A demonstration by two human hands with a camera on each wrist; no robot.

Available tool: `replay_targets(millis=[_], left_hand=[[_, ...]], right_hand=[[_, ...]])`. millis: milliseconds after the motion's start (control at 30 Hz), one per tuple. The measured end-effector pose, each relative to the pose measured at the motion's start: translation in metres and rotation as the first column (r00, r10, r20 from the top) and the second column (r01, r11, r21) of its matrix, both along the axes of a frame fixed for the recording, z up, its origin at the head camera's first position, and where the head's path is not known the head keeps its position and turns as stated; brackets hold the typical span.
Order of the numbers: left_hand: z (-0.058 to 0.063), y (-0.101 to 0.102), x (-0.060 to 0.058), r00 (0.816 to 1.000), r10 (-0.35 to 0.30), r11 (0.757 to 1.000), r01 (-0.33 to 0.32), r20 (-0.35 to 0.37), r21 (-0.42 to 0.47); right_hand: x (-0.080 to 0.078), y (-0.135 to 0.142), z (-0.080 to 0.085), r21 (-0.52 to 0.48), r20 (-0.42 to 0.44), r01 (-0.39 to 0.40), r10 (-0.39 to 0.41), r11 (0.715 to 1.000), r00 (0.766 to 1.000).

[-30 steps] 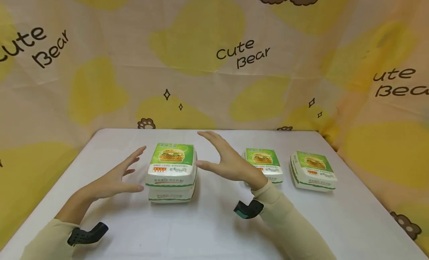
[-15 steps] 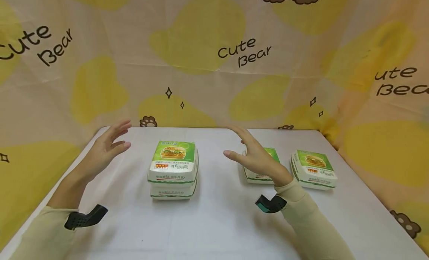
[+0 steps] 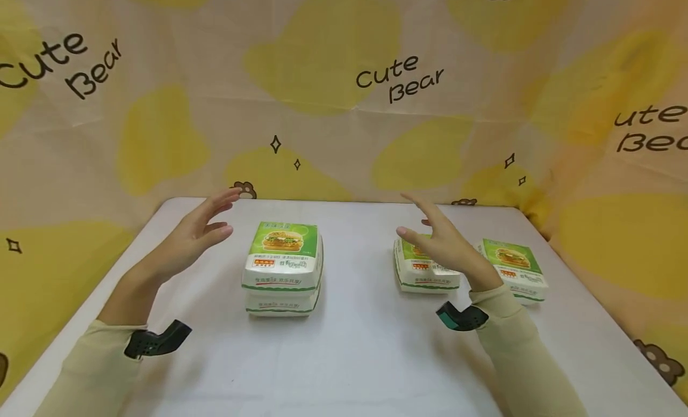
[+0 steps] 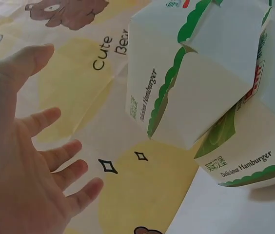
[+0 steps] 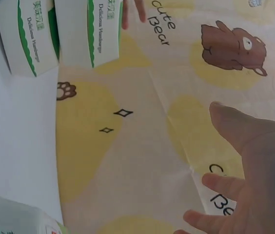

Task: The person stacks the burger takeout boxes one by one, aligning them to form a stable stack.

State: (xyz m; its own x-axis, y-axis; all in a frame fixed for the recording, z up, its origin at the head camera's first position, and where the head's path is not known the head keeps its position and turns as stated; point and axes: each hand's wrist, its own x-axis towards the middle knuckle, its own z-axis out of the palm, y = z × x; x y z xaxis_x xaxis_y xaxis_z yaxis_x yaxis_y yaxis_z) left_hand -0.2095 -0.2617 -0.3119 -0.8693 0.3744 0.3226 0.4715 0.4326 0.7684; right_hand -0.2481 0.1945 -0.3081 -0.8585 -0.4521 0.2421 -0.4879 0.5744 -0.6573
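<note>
Looking over the white counter [image 3: 333, 375], we find two hands raised above it, one on either side of a stack of burger boxes. The left hand [image 3: 188, 241] hangs just left of the stack with its thumb and fingers parted and loosely bent, and the left wrist view shows us a gap between it and the cardboard. The right hand [image 3: 447, 241] is held the same way, thumb and fingers apart, well to the right of the stack. The stack is left of the middle of the counter: an upper box [image 3: 281, 258] sits squarely on a lower box [image 3: 281, 304], and we read "Delicious Hamburger" on their sides. From the head view we see a third box [image 3: 421, 276] on the right, partly hidden behind the right hand, and a fourth box [image 3: 517, 263] farther right, partly covered by the wrist. Their visible lids are green and white with a burger picture. Each wrist wears a black device below a pale sleeve [image 3: 521, 345]. Beyond the far edge we see a yellow-patched cloth [image 3: 322, 52] printed "Cute Bear".
</note>
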Motion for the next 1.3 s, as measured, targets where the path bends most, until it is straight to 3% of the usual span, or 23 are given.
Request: replay_targets(millis=[167, 467, 733, 1000, 1300], left_hand=[[0.001, 0.006, 0.004, 0.996, -0.032, 0.998, 0.035, 0.079, -0.046], [-0.008, 0.017, 0.002, 0.988, -0.105, 0.992, 0.113, 0.115, -0.06], [-0.013, 0.022, 0.004, 0.968, -0.164, 0.979, 0.184, 0.189, -0.094], [-0.018, 0.024, 0.003, 0.953, -0.163, 0.977, 0.193, 0.257, -0.096], [-0.026, 0.024, -0.003, 0.939, -0.175, 0.975, 0.208, 0.297, -0.081]], right_hand=[[-0.008, 0.018, 0.001, 0.059, 0.081, -0.01, 0.006, 0.998, 0.997], [-0.015, 0.04, -0.006, 0.139, 0.168, -0.037, 0.014, 0.99, 0.986], [-0.021, 0.054, -0.014, 0.241, 0.27, -0.073, 0.005, 0.968, 0.963], [-0.024, 0.06, -0.016, 0.375, 0.333, -0.082, -0.051, 0.923, 0.941], [-0.023, 0.057, -0.021, 0.364, 0.372, -0.092, -0.055, 0.927, 0.926]])
